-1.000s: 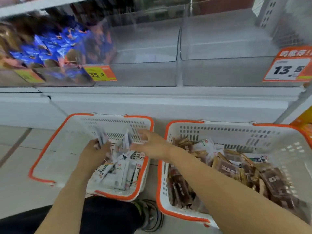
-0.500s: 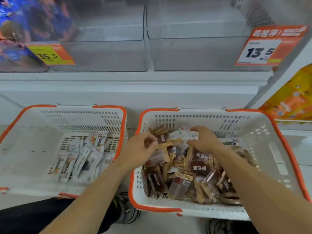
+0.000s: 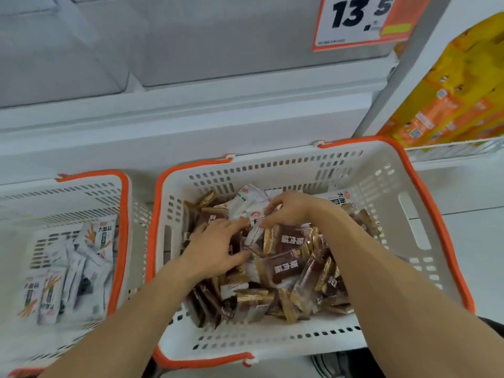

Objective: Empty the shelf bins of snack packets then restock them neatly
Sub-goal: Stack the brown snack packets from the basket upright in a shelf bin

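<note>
Shop, self-service snack aisle. White retail shelving with clear plastic bins (image 3: 218,45) on shelf edge. Orange-and-white price tag (image 3: 360,20) reading 13.5 clipped to bin front. Two white shopping baskets with orange rims, right one (image 3: 425,214) piled with small brown and gold snack packets (image 3: 283,266), left one (image 3: 122,214) holding white packets (image 3: 95,241) with printed Chinese text. Stacked yellow-orange packaged goods (image 3: 458,85) on neighbouring wire-fronted shelf at right. Pale floor below.

Two baskets (image 3: 425,214), two hands (image 3: 215,249), two clear bins (image 3: 218,50), one price tag (image 3: 357,20).
</note>
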### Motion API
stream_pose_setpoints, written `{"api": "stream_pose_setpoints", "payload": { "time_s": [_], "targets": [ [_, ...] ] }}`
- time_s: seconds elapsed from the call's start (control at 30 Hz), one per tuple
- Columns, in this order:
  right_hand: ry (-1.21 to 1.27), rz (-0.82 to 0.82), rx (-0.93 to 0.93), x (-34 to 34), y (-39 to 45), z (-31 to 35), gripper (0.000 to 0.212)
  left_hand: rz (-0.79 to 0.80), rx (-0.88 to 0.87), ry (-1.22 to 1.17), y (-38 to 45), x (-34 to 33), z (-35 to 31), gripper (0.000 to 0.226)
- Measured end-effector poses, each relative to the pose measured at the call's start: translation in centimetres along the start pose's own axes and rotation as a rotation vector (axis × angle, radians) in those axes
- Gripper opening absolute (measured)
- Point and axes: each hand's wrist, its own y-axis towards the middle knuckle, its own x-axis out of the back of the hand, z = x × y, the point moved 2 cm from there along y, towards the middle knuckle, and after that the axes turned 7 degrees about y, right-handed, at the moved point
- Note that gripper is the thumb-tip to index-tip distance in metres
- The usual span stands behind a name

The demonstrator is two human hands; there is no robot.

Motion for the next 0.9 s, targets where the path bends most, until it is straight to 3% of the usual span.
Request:
{"api": "stream_pose_setpoints", "payload": {
  "time_s": [0.07,0.17,0.23,0.3,0.33,0.43,0.53,0.67,0.77,0.9],
  "targets": [
    [0.015,-0.002,-0.029,-0.4,0.7,0.2,0.069,-0.057,0.014,-0.085,-0.8,-0.6,0.1,0.079],
    [-0.104,0.127,-0.057,-1.8,1.6,1.3,0.084,-0.032,0.076,-0.135,-0.8,-0.1,-0.1,0.085],
    [-0.188,0.153,-0.069,-2.1,1.9,2.1,0.092,0.042,0.114,-0.136,0.0,0.8,-0.1,0.070],
    [-0.182,0.129,-0.062,-2.0,2.0,2.1,0.082,0.065,0.169,-0.234,0.7,1.9,0.1,0.035],
    [-0.144,0.105,-0.049,-1.8,2.0,1.9,0.068,0.058,0.195,-0.300,1.2,2.3,0.4,0.028],
    [0.048,-0.002,0.018,-0.8,1.3,0.4,0.028,-0.064,0.233,-0.432,2.7,3.3,1.3,0.029],
    [0.272,-0.089,0.073,0.0,0.2,-1.1,0.023,-0.174,0.197,-0.489,4.5,3.8,1.9,0.044],
    [0.430,-0.227,0.151,1.2,-1.2,-1.5,0.017,-0.073,0.135,-0.419,6.5,2.6,2.3,0.062],
    [0.407,-0.221,0.188,2.1,-2.1,-0.9,0.016,-0.057,0.175,-0.426,7.0,2.5,2.2,0.068],
    [0.151,-0.147,0.097,2.2,-1.6,-0.1,0.019,-0.113,0.188,-0.344,7.4,2.7,2.1,0.057]
  ]
}}
